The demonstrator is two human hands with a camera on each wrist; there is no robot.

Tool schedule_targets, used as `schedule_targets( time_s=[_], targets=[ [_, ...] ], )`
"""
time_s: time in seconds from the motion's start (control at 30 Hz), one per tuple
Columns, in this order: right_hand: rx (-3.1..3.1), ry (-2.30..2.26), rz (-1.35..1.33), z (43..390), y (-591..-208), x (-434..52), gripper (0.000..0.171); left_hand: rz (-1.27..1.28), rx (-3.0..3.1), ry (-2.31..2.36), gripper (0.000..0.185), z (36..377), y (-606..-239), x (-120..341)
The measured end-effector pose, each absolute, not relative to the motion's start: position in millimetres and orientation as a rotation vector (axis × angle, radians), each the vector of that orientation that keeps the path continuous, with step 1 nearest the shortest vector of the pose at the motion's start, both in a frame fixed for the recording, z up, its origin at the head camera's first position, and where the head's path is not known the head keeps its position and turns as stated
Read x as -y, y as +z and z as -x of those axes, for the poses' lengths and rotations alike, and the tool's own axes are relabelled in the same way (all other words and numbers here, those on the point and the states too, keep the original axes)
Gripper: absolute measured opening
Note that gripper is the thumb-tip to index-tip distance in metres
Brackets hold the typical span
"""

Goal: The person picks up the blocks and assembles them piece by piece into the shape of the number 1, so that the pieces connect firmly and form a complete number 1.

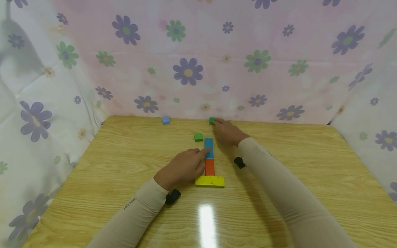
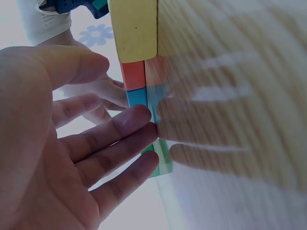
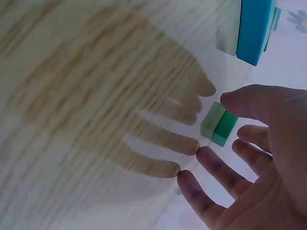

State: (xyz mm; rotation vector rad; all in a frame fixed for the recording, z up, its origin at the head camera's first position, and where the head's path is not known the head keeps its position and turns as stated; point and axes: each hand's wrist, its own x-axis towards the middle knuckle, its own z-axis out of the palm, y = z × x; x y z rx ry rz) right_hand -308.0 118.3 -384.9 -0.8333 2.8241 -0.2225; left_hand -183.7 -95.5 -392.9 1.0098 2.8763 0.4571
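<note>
A yellow block (image 1: 209, 181), an orange block (image 1: 209, 167) and a blue block (image 1: 209, 144) lie in a T shape in the middle of the wooden table (image 1: 124, 193). My left hand (image 1: 203, 155) rests beside them, its straight fingers touching the blue block (image 2: 138, 97). A green cube (image 1: 199, 137) sits just beyond the blue block. My right hand (image 1: 219, 122) reaches to the table's far edge, where a second green cube (image 1: 212, 120) lies. In the right wrist view this cube (image 3: 224, 125) sits between the spread thumb and fingers (image 3: 213, 160), which are not closed on it.
A light blue cube (image 1: 165, 120) lies at the far edge, left of centre. Flowered cloth (image 1: 189, 72) walls the table at the back and both sides. Black wrist cameras (image 1: 172, 197) sit under both sleeved forearms.
</note>
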Motion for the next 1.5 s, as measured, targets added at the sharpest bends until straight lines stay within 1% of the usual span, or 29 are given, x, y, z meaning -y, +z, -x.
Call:
schedule_targets(
  time_s=[0.1, 0.33, 0.5, 0.83, 1.5],
  targets=[
    [-2.823, -0.214, 0.828, 308.6, -384.5, -118.5, 0.063, -1.017, -2.88, 0.457, 0.052, 183.5, -393.1, 95.0],
    [-2.802, -0.203, 0.751, 309.9, -382.2, -117.8, 0.063, -1.12, -2.92, 0.405, 0.04, 184.5, -398.4, 93.0],
    [-2.798, -0.174, 0.724, 311.8, -381.2, -118.2, 0.061, -1.141, -2.938, 0.373, 0.036, 183.6, -400.9, 91.6],
    [-2.79, -0.172, 0.765, 315.8, -379.8, -116.8, 0.057, -1.13, -2.969, 0.356, 0.033, 181.8, -398.5, 91.0],
    [-2.8, -0.222, 0.803, 308.0, -378.3, -115.4, 0.052, -1.131, -2.975, 0.331, 0.032, 182.7, -397.6, 90.8]
  ],
)
